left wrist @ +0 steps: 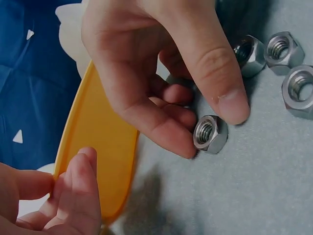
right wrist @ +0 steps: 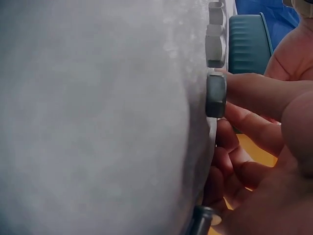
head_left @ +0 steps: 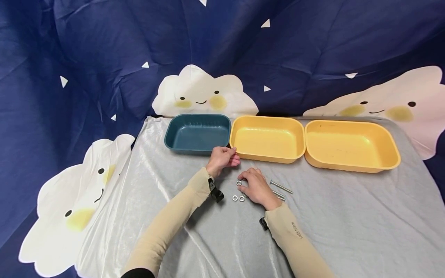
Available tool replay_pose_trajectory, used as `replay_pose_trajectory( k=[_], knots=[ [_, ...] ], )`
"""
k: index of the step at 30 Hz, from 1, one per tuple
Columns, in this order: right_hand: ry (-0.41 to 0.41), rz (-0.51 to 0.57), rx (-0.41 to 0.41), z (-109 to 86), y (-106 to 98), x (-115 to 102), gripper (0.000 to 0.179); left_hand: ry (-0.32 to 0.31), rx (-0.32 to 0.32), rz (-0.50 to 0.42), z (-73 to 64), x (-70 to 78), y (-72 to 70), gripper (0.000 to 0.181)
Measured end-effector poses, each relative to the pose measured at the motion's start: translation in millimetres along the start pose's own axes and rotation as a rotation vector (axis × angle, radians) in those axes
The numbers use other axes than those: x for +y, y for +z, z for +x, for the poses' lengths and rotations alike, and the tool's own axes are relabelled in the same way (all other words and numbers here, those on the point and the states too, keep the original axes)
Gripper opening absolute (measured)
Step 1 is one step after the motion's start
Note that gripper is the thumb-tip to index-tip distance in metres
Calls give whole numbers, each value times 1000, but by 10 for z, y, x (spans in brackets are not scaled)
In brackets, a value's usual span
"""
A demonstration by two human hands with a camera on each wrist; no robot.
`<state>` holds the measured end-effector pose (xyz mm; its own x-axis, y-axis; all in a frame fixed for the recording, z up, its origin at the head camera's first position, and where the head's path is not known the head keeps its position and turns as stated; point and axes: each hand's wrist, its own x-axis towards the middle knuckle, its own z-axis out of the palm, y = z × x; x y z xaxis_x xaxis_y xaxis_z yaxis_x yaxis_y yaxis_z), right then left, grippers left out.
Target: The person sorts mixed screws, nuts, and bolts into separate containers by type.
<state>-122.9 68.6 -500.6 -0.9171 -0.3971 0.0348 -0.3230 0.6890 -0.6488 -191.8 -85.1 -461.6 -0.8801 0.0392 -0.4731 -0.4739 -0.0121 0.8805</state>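
My left hand (head_left: 222, 159) pinches the near left corner of the middle yellow bin (head_left: 267, 158), its thumb and fingers meeting at the rim in the left wrist view. Over the cloth, my right hand (head_left: 256, 186) reaches down with bent fingers beside a steel hex nut (left wrist: 210, 134). Its index fingertip is right at that nut, and the thumb stands a little apart on the other side. Several more nuts (left wrist: 299, 90) lie close by. A steel bolt (head_left: 282, 187) lies just right of this hand, with further threaded shanks (head_left: 279, 196) partly hidden under it.
A dark teal bin (head_left: 198, 151) stands left of the middle bin, and a larger yellow bin (head_left: 351, 168) stands to its right. All are in a row along the back of the grey cloth (head_left: 347, 216). Behind hangs a blue curtain (head_left: 295, 58) with clouds.
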Motion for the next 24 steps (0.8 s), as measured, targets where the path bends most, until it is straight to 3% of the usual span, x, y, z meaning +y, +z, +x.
replay_pose_trajectory(
  k=[18, 24],
  knots=[
    [38, -44, -26, 17, -22, -75, 15, -48, -7, -18, -10, 0, 10, 31],
    [50, -58, -34, 27, -29, -71, 14, -46, 17, 57, -2, -29, 0, 28]
  ],
)
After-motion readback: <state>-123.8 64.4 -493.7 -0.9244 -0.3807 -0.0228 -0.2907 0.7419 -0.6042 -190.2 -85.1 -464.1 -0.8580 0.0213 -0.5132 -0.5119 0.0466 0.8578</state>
